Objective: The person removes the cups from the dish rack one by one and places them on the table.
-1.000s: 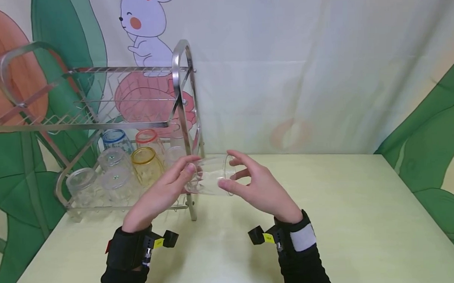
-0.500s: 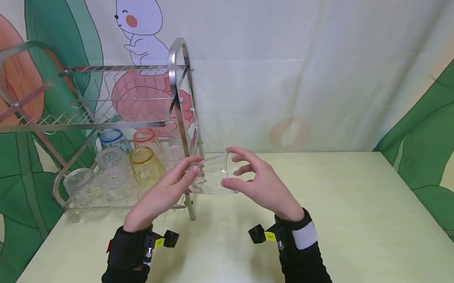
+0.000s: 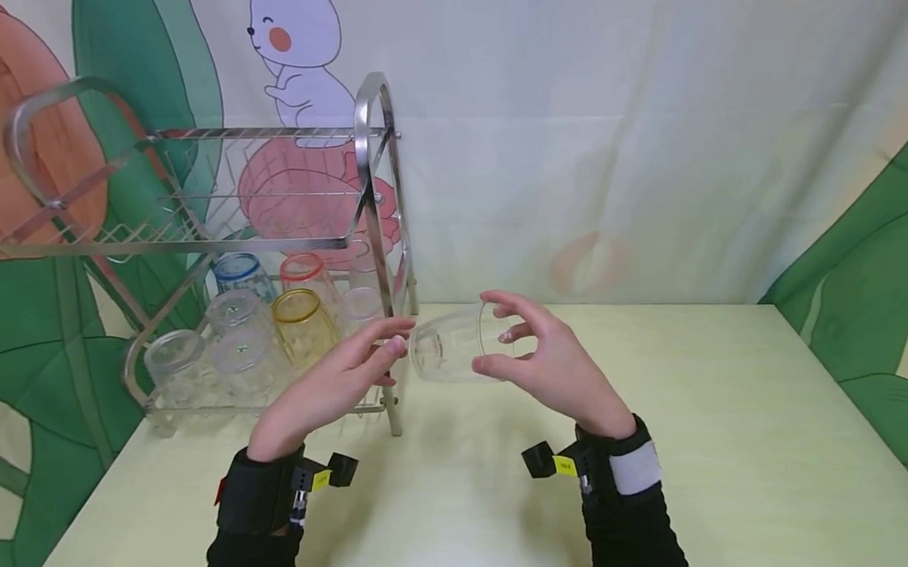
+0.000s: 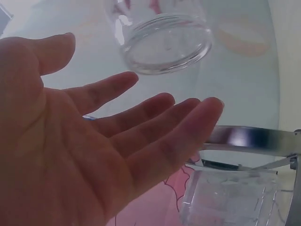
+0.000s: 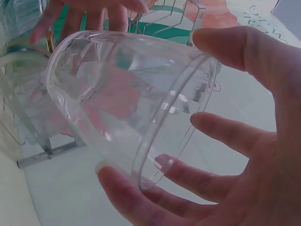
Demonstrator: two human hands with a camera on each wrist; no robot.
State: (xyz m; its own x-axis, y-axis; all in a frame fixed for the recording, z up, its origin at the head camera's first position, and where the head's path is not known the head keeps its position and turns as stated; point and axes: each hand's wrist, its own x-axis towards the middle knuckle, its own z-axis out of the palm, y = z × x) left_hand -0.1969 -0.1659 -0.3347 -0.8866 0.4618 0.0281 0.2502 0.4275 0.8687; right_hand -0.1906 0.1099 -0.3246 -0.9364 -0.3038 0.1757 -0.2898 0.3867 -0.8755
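Observation:
A clear glass lies sideways in the air above the table, its rim toward the right. The right hand grips it around the rim with thumb and fingers; in the right wrist view the fingers spread about the rim of the glass. Just left of its base is the left hand, fingers loosely extended and holding nothing. The left wrist view has a gap between the left hand and the base of the glass.
A two-tier metal rack stands at the left. On its lower tier are several upside-down glasses, among them a yellow-rimmed one, a blue-rimmed one and a red-rimmed one. Behind the table hangs a printed curtain.
The left hand has let go of the glass's base. The right hand has moved right with the glass, and a gap has opened between the left hand and the glass.

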